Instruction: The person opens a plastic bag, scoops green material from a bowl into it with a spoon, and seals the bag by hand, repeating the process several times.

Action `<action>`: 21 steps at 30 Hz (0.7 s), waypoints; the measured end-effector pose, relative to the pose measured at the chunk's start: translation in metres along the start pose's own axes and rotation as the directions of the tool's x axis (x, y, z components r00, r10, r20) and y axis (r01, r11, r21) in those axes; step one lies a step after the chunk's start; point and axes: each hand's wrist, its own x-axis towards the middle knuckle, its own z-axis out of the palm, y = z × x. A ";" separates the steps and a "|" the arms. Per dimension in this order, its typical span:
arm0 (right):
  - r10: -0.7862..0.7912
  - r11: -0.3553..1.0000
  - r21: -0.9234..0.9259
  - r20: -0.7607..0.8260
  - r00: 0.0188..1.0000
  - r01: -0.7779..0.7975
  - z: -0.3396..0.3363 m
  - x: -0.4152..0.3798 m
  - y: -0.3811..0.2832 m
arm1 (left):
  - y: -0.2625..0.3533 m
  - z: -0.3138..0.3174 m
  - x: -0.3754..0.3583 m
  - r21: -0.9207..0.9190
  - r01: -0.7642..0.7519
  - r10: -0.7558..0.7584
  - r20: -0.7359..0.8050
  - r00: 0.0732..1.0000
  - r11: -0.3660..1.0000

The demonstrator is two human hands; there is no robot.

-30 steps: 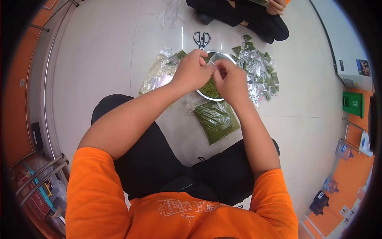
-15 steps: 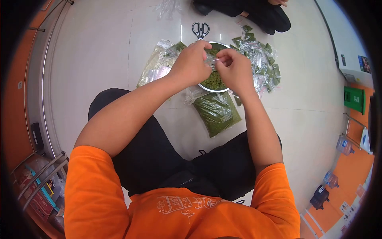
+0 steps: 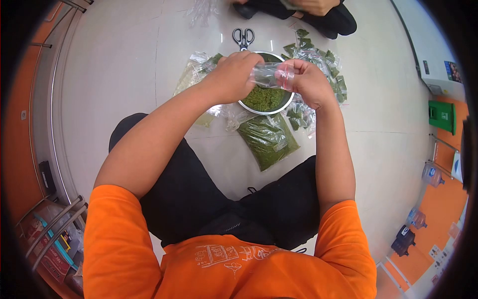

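A small clear zip bag (image 3: 269, 75) with a red line near its mouth is stretched between my two hands. My left hand (image 3: 234, 74) grips one end of it, and my right hand (image 3: 311, 82) pinches the other end. Beneath them stands a round metal bowl (image 3: 286, 106) holding green, crumbly leaf matter (image 3: 264, 98). Just in front of the bowl, nearer to me, lies a large clear bag packed with green material (image 3: 269, 142). Several small filled bags (image 3: 340, 88) are heaped right of the bowl.
Black-handled scissors (image 3: 243, 37) lie beyond the bowl. More clear plastic bags (image 3: 191, 74) lie at its left, and others (image 3: 203, 11) farther off. Another person in black trousers (image 3: 323, 21) sits on the floor opposite, one hand (image 3: 313, 6) showing.
My right hand has moved right, away from my left, drawing the zip bag out between them. The other person's hand has come further into view.
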 end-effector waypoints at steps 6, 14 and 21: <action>-0.125 0.971 -0.214 -0.071 0.990 0.107 0.000 0.004 0.010 | 0.017 0.008 -0.011 0.250 -0.175 0.246 -0.290 0.925 0.952; -0.180 0.979 -0.094 0.034 0.983 0.183 0.017 0.001 0.010 | 0.013 0.016 0.002 0.021 -0.090 0.093 -0.255 0.962 0.996; -0.427 0.268 -0.943 -0.302 0.852 -0.200 -0.097 0.055 0.142 | -0.001 -0.024 0.003 -0.124 0.145 -0.176 -0.300 0.938 0.982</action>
